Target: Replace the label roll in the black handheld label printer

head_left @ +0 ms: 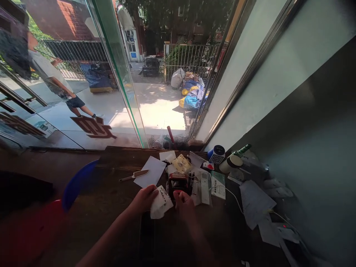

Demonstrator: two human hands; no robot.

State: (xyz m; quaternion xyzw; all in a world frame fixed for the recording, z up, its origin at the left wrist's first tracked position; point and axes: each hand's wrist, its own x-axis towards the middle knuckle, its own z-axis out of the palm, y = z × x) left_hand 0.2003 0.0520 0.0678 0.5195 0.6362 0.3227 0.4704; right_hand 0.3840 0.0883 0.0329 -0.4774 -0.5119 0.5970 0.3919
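My left hand [145,198] pinches a white paper packet [162,202] with dark printing along its upper edge. The packet hangs low over the dark wooden table [114,207]. To its right, my right hand [185,203] has its fingers curled together, close to the near side of a dark box-like object [178,181] with a reddish-brown top. Whatever those fingers may hold, I cannot make it out. Behind the box lies a yellowish printed packet [182,163].
A knife [135,175] lies partly on a white sheet [151,168]. To the right are a green-and-white box [218,184], a cable [236,198], a blue container [216,154], a green bottle [242,150] and loose papers [256,202]. Beyond the glass, a person [55,74] walks outside.
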